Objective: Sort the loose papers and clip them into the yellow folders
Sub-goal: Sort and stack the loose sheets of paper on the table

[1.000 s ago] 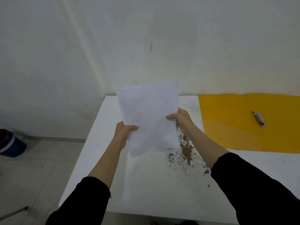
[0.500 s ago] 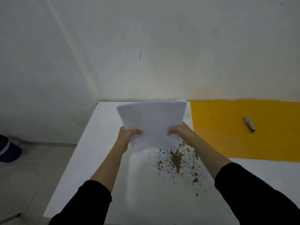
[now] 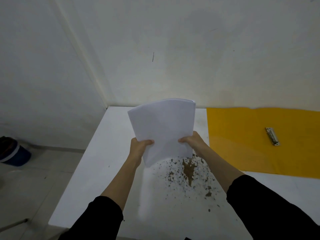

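Observation:
I hold a stack of white papers (image 3: 162,125) upright above the white table (image 3: 107,153), its top edge curling away from me. My left hand (image 3: 140,148) grips the stack's lower left side and my right hand (image 3: 192,142) grips its lower right side. To the right an open yellow folder (image 3: 242,141) lies flat on the table, with a metal clip (image 3: 272,136) fixed near its middle. The papers' bottom edge hangs just above the tabletop.
Brown chipped patches (image 3: 188,170) mark the tabletop below the papers. The table stands in a corner against white walls. A blue bucket (image 3: 13,155) sits on the tiled floor at the left. The table's left edge runs close to my left arm.
The stack has dropped lower toward the table and its top has curled back, and both hands have slid to its lower corners. My view has shifted slightly.

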Motion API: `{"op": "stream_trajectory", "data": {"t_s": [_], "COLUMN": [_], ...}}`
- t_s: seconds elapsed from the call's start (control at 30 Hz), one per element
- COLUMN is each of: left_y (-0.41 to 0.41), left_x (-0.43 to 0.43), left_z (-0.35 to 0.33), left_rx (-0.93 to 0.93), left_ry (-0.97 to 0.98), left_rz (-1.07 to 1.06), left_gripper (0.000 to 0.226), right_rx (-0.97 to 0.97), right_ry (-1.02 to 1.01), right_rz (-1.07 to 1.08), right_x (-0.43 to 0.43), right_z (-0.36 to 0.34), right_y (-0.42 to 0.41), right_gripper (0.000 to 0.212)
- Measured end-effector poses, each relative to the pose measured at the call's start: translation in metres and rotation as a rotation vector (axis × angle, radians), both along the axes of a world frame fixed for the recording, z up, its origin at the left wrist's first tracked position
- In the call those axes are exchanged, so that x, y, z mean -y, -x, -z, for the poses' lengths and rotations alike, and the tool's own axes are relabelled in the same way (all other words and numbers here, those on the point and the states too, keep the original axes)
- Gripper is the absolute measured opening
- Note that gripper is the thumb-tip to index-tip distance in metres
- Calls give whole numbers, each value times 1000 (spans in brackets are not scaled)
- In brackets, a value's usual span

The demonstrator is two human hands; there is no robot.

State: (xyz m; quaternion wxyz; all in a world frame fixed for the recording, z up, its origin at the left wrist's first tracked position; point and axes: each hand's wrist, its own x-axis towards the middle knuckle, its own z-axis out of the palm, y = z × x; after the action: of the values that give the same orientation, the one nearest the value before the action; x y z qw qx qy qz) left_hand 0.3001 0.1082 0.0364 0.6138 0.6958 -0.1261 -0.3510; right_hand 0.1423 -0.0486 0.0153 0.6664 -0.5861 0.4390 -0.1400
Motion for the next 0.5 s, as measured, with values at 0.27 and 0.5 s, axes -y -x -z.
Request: {"op": "stream_trajectory", "data": {"t_s": [0.27, 0.5], "left_y": [7, 13], "left_x": [-2, -2], "left_z": [5, 11], "left_rx": [26, 49], "left_ry": [-24, -32], "left_rz": [14, -15], "left_gripper": [34, 38], "right_rx": [-25, 8], "right_ry": [-27, -63], "right_rz": [3, 21], "right_x": [-4, -1], "right_z": [7, 14], "right_y": [5, 11], "right_gripper": [43, 45]}}
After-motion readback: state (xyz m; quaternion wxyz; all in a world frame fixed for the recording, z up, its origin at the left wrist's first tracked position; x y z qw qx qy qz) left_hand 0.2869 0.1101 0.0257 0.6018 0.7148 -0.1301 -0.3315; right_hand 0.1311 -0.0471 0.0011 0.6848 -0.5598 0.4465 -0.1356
